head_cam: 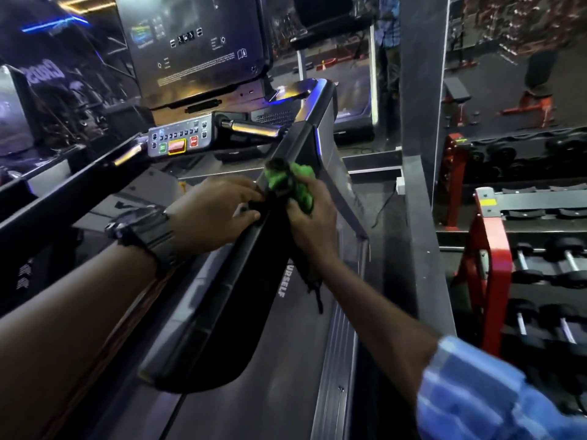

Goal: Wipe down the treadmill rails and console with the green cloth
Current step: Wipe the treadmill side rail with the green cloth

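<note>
The green cloth (293, 182) is bunched on the black right rail (228, 300) of the treadmill, about halfway up it. My right hand (313, 217) is closed around the cloth and presses it against the rail's outer side. My left hand (216, 214), with a black watch on the wrist, touches the rail's inner side right beside the cloth, fingers curled at a dark part of the fabric. The console screen (193, 42) and the button panel (181, 138) stand ahead, above the hands. The left rail (63, 198) runs along the left.
A red dumbbell rack (521, 274) with several black dumbbells stands close on the right. A grey pillar (419, 90) and a mirror rise behind it. The treadmill belt (254, 376) lies below the rail. A second machine sits at the far left.
</note>
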A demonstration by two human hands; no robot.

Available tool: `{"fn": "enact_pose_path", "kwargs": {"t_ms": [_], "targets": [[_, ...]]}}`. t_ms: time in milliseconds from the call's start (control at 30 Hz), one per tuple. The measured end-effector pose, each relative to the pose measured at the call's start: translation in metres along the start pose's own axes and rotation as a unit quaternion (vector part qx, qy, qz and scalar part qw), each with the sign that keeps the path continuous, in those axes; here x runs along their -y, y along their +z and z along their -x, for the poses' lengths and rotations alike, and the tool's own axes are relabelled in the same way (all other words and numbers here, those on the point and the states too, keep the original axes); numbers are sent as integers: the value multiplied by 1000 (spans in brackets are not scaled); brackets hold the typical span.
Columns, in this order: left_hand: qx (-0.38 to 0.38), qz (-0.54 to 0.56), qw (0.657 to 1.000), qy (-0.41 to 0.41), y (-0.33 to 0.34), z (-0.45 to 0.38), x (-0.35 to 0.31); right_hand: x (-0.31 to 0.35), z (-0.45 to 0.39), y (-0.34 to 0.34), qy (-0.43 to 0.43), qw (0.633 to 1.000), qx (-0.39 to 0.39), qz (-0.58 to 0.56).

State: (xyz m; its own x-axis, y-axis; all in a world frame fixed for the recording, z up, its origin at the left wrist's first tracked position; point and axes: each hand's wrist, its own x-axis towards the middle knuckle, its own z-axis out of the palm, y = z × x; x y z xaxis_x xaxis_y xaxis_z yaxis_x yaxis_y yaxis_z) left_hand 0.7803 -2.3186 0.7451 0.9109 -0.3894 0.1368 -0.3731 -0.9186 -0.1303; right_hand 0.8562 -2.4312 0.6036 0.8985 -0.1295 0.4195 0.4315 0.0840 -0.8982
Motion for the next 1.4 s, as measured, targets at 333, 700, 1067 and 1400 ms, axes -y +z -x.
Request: {"fn": "enact_pose_path", "kwargs": {"t_ms": [333, 700, 1067, 1400], "targets": [[6, -24, 1000, -16, 3, 41, -18, 36, 38, 0, 45, 998, -35, -9], [-28, 16, 999, 13, -10, 113, -26, 74, 146, -4, 50, 998, -24, 1], [-57, 164, 983, 55, -3, 198, -20, 92, 241, 1, -427, 847, 6, 317], [-122, 146, 981, -37, 6, 196, -31, 46, 245, -26, -443, 827, 94, 334]]}}
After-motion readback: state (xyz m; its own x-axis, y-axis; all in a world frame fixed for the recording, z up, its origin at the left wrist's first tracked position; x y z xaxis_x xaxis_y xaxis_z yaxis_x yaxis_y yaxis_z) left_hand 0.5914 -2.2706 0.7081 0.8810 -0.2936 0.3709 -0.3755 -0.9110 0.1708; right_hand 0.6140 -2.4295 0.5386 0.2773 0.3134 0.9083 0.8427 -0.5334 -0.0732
